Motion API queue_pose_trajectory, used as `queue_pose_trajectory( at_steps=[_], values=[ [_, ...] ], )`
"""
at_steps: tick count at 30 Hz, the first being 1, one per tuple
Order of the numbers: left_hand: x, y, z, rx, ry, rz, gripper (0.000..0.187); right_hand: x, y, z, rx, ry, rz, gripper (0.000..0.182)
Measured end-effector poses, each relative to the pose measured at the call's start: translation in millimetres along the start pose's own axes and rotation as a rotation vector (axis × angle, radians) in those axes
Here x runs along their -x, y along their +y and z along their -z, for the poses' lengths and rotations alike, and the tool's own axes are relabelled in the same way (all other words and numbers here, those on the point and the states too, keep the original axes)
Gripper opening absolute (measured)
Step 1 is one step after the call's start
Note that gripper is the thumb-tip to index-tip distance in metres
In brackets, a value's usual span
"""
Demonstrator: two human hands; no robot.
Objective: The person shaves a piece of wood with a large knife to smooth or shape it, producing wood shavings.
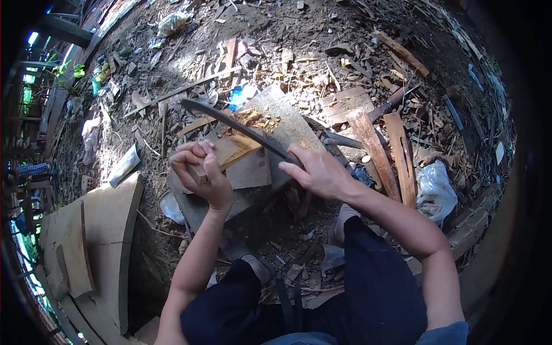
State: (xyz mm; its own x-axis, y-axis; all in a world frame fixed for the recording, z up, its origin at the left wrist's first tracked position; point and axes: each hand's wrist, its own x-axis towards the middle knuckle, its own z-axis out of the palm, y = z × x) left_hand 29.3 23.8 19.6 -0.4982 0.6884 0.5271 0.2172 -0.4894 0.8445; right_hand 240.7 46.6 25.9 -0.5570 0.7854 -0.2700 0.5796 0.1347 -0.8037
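Note:
My left hand [206, 172] is closed around the near end of a short wooden piece [234, 150], which slants up to the right with a yellow cut face. In my right hand [319, 172] is the handle of a machete [237, 126]. Its dark, slightly curved blade points to the upper left and crosses over the far end of the wood in this view. Under the wooden piece is a wooden block [253, 172], beside a grey slab [296, 129]. Yellow wood shavings [253, 118] lie in a heap just beyond the blade. My fingers hide most of the machete's handle.
Loose wood strips [401, 155] lie to the right, near a clear plastic bag [435, 190]. Large curved planks [109, 230] lean at the lower left. Chips and litter cover the dirt floor. My knees are close below the slab.

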Motion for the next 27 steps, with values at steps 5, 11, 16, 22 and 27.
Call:
queue_pose_trajectory(
  at_steps=[5,11,16,22,27],
  values=[
    [1,-3,6,-0.017,-0.024,-0.015,0.026,3,-82,48,-0.104,0.217,0.349,0.033],
    [-4,-5,7,-0.023,-0.068,-0.048,0.024,-5,7,-13,0.248,0.183,0.153,0.032],
    [1,2,10,-0.047,-0.086,-0.035,0.025,-9,19,-26,0.225,0.113,0.071,0.033],
    [-3,-2,5,-0.077,-0.09,-0.062,0.024,-4,-67,39,0.001,0.251,0.363,0.032],
    [-5,-2,3,-0.017,-0.099,-0.044,0.023,2,-31,6,0.101,0.312,0.338,0.031]
  ],
)
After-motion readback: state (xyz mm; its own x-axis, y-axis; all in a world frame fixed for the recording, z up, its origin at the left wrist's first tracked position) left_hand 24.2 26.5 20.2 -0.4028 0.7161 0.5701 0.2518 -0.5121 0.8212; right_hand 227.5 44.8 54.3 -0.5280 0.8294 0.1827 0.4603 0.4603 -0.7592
